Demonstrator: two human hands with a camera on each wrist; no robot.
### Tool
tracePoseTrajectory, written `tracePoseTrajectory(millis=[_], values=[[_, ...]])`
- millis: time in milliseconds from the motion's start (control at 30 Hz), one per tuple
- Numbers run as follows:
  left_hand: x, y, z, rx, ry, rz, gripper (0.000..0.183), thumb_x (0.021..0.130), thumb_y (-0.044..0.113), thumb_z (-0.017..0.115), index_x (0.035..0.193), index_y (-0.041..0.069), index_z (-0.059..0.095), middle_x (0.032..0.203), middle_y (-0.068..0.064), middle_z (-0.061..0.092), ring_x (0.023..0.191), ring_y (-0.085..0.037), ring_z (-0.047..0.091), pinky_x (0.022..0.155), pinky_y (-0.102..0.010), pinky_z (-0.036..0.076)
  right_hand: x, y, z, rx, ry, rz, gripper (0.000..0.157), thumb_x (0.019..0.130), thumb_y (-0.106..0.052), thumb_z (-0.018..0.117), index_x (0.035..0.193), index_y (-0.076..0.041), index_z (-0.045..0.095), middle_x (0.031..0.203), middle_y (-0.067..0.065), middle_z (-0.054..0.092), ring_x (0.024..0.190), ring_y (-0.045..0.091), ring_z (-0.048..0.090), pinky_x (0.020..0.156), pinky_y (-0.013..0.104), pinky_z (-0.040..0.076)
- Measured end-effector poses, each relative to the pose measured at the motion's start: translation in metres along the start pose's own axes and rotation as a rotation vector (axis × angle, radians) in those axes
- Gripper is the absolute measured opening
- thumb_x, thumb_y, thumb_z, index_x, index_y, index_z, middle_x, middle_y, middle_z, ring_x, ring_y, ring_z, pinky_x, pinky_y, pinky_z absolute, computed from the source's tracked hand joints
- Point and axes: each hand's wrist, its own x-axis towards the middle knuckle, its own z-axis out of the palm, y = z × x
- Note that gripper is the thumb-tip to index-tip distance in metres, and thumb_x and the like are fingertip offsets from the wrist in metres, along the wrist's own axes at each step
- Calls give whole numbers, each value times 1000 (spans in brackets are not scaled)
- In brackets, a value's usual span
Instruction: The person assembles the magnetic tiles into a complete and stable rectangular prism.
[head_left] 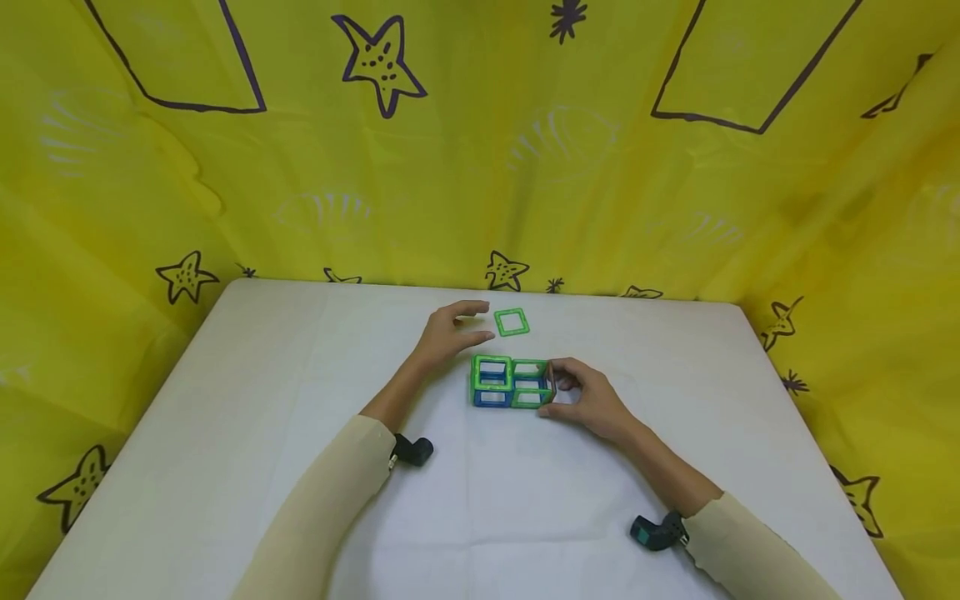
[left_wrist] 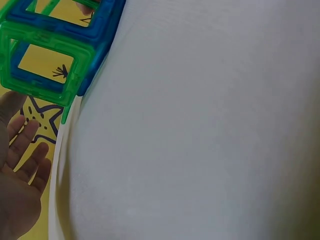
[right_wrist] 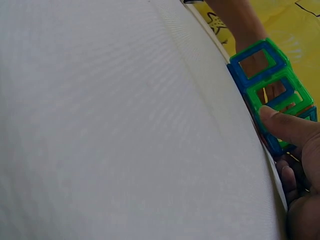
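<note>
Starting nearest the person, the right hand sits at the right end of the block structure, its thumb and curled fingers pinching the tile that stands at that end; the right wrist view shows the thumb pressed on the green and blue frames. The structure itself, two open cubes of green and blue square frames, rests on the white table with its long axis running left to right. Just beyond the structure's left end hovers the left hand, fingers straight and relaxed, holding nothing. Farther still, behind the structure and a little right of its middle, lies a loose green square tile, flat on the table. From the left fingertips this tile lies just to the right, clearly nearer that hand than the right one.
</note>
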Motion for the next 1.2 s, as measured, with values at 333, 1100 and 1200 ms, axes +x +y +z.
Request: tracePoseTrajectory(millis=[333,1100,1200], values=[[13,-1,8,53,-25,-38,59,91,22,85,145,13,64,141,-3,66,145,-24,46,121,-44,32,-2,-3,1,7,8,-9,65,77,-15,96,133,-4,65,115,7,66,101,26,56,88,30,47],[28,-11,26,163,-40,-33,67,86,26,90,145,11,64,149,-3,60,147,-26,43,122,-41,27,-3,0,2,14,13,-26,65,77,-14,96,133,-5,65,120,8,68,102,24,56,89,29,46],[30,-13,29,229,-34,-17,67,85,28,90,145,12,65,148,-2,61,145,-26,44,122,-41,27,-2,-1,1,21,5,-14,66,76,-13,96,134,-5,65,121,8,68,103,25,56,91,31,46]])
